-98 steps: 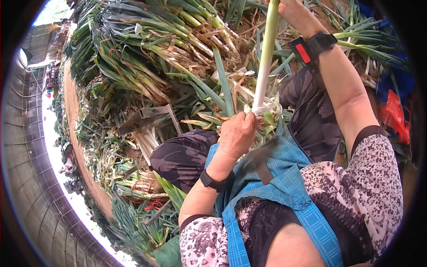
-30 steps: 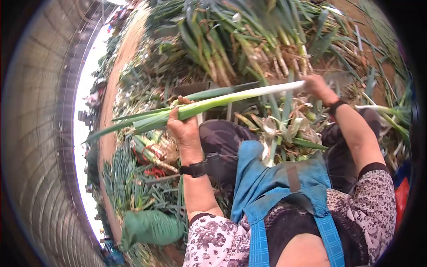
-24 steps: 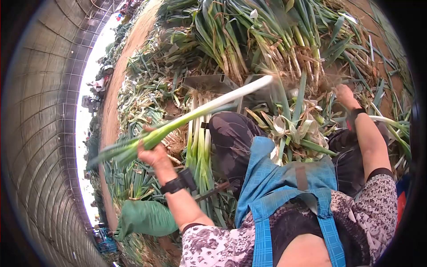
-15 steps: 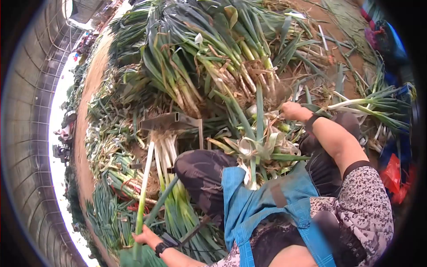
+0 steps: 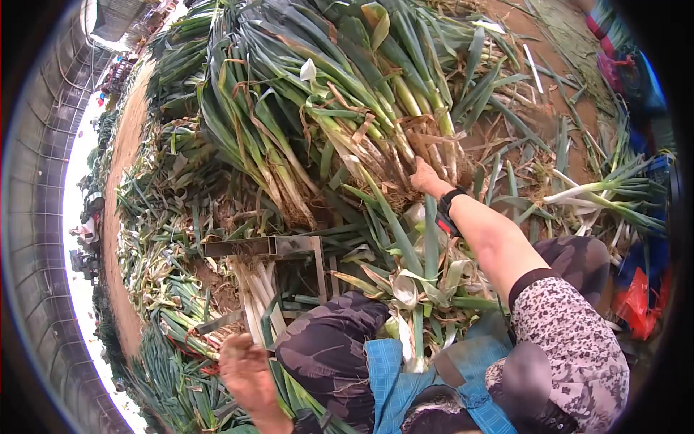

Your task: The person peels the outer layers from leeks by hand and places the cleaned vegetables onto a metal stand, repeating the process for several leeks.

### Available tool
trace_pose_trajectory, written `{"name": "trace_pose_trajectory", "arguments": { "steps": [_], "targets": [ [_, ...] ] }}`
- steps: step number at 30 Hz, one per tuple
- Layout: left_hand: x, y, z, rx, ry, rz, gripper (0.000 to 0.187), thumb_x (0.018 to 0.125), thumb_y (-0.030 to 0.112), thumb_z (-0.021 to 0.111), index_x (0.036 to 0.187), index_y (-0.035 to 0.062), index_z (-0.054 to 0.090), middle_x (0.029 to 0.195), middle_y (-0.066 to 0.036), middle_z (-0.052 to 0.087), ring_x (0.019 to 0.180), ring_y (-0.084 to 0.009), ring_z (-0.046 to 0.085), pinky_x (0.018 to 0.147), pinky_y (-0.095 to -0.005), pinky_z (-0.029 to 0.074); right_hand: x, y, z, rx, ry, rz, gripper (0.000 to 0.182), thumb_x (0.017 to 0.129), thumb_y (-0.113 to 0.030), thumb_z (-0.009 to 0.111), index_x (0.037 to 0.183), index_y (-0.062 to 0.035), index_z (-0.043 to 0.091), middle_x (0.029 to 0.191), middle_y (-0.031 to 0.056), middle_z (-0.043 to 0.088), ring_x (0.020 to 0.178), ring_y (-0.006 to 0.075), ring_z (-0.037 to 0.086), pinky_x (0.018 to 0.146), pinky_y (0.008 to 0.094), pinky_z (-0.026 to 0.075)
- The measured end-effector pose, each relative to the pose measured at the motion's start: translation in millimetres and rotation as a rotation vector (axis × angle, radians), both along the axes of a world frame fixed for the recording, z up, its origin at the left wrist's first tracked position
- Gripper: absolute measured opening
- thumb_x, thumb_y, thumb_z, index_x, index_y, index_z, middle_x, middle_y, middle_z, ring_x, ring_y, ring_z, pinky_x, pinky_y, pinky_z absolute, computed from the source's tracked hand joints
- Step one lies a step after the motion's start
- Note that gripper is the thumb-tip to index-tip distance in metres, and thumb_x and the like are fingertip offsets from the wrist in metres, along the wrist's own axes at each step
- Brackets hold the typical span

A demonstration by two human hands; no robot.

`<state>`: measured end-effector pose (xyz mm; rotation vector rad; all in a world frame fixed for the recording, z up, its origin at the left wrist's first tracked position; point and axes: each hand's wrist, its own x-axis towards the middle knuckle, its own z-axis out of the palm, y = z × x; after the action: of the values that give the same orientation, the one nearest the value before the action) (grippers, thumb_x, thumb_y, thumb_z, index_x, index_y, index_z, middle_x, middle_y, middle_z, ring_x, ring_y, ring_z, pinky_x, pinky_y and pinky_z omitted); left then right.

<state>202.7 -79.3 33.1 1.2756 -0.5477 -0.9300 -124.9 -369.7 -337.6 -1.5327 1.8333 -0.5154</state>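
Rooted leeks (image 5: 390, 126) are touched by the right hand (image 5: 429, 179), its grip unclear, as the left hand (image 5: 249, 377) is held unclenched near white stalks (image 5: 255, 295).

The right hand (image 5: 428, 179) reached in at the root ends of piled leeks (image 5: 361, 87); the left hand (image 5: 251, 380) (rather blurred) was near pale stalks (image 5: 258, 289), a metal frame (image 5: 293, 247) beyond it.
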Motion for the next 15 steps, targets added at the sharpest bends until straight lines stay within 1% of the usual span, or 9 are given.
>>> {"name": "trace_pose_trajectory", "arguments": {
  "steps": [2, 3, 5, 7, 8, 10, 11, 13, 15],
  "targets": [
    [-37.8, -29.6, -7.9, 0.024, 0.072, -0.202, 0.022, 0.091, 0.007, 0.054, 0.109, -0.0029, 0.06, 0.102, -0.016, 0.064, 0.092, -0.0234, 0.064, 0.073, -0.0312, 0.054, 2.0, -10.5, -12.9, 0.112, 0.005, -0.041, 0.048, 0.077, -0.007, 0.051, 0.122, 0.0058, 0.043, 0.111, 0.0322, 0.056, 0.109, 0.0412, 0.054, 0.094, 0.044, 0.043],
    [-52.6, -43.8, -14.1, 0.07, 0.033, -0.276, 0.022, 0.091, 0.009, 0.054, 0.108, -0.0036, 0.06, 0.101, -0.016, 0.065, 0.09, -0.0235, 0.064, 0.073, -0.031, 0.053, -4.1, -10.5, 6.5, 0.167, -0.004, -0.007, 0.043, 0.077, -0.01, 0.055, 0.117, 0.0051, 0.048, 0.113, 0.0306, 0.056, 0.109, 0.0406, 0.054, 0.093, 0.0435, 0.044],
    [-76.2, -68.7, -24.4, 0.16, -0.016, -0.4, 0.023, 0.092, 0.011, 0.054, 0.108, -0.0043, 0.06, 0.099, -0.017, 0.065, 0.086, -0.023, 0.064, 0.073, -0.0305, 0.053, -17.1, -12.1, 24.3, 0.108, 0.05, 0.169, 0.047, 0.071, -0.02, 0.065, 0.11, 0.0046, 0.054, 0.113, 0.027, 0.058, 0.11, 0.0386, 0.055, 0.092, 0.0417, 0.045],
    [-94.3, -94.3, -28.6, 0.213, -0.043, -0.534, 0.023, 0.093, 0.012, 0.054, 0.108, -0.0044, 0.06, 0.097, -0.016, 0.066, 0.083, -0.0215, 0.065, 0.073, -0.0297, 0.052, -31.1, -7.9, 45.7, 0.094, 0.001, 0.262, 0.059, 0.06, -0.031, 0.075, 0.105, 0.0034, 0.057, 0.109, 0.0232, 0.06, 0.106, 0.0358, 0.057, 0.091, 0.0399, 0.045],
    [-102.4, -106.5, -28.6, 0.226, -0.057, -0.618, 0.023, 0.093, 0.013, 0.054, 0.108, -0.0043, 0.059, 0.096, -0.016, 0.066, 0.081, -0.0207, 0.065, 0.073, -0.0294, 0.052, -37.5, -6.8, 62.9, 0.163, -0.045, 0.377, 0.064, 0.052, -0.035, 0.079, 0.1, 0.0027, 0.06, 0.1, 0.0213, 0.063, 0.096, 0.0334, 0.06, 0.085, 0.0388, 0.047],
    [-118.9, -129.8, -42.2, 0.283, -0.068, -0.647, 0.025, 0.093, 0.015, 0.055, 0.111, -0.003, 0.059, 0.097, -0.014, 0.066, 0.081, -0.0176, 0.064, 0.074, -0.0282, 0.051, -44.0, 20.6, 102.5, 0.163, -0.111, 0.524, 0.05, 0.054, -0.034, 0.079, 0.086, 0.001, 0.064, 0.087, 0.0195, 0.064, 0.083, 0.0289, 0.063, 0.072, 0.0379, 0.05],
    [-127.2, -142.0, -51.6, 0.292, -0.073, -0.664, 0.029, 0.093, 0.016, 0.056, 0.115, -0.002, 0.055, 0.1, -0.013, 0.065, 0.085, -0.0166, 0.063, 0.075, -0.0271, 0.05, -44.6, 46.4, 130.2, 0.188, -0.171, 0.517, 0.045, 0.056, -0.034, 0.078, 0.083, -0.0005, 0.064, 0.085, 0.0191, 0.064, 0.081, 0.029, 0.063, 0.071, 0.0383, 0.05],
    [-129.9, -171.8, -93.8, 0.33, 0.118, -0.676, 0.033, 0.092, 0.017, 0.058, 0.12, 0.0015, 0.05, 0.11, -0.01, 0.061, 0.089, -0.0163, 0.061, 0.075, -0.0272, 0.048, -44.4, 100.9, 177.8, 0.228, -0.089, 0.611, 0.042, 0.058, -0.037, 0.075, 0.083, -0.0041, 0.065, 0.08, 0.0162, 0.065, 0.078, 0.0306, 0.064, 0.071, 0.0403, 0.051],
    [-142.5, -191.8, -126.7, 0.35, 0.249, -0.623, 0.033, 0.09, 0.018, 0.062, 0.118, 0.0054, 0.05, 0.113, -0.008, 0.059, 0.089, -0.017, 0.06, 0.074, -0.0282, 0.046, -35.9, 156.6, 236.0, 0.342, 0.162, 0.687, 0.047, 0.064, -0.043, 0.068, 0.089, -0.0042, 0.061, 0.092, 0.018, 0.064, 0.087, 0.0334, 0.062, 0.076, 0.0414, 0.05]
  ]
}}
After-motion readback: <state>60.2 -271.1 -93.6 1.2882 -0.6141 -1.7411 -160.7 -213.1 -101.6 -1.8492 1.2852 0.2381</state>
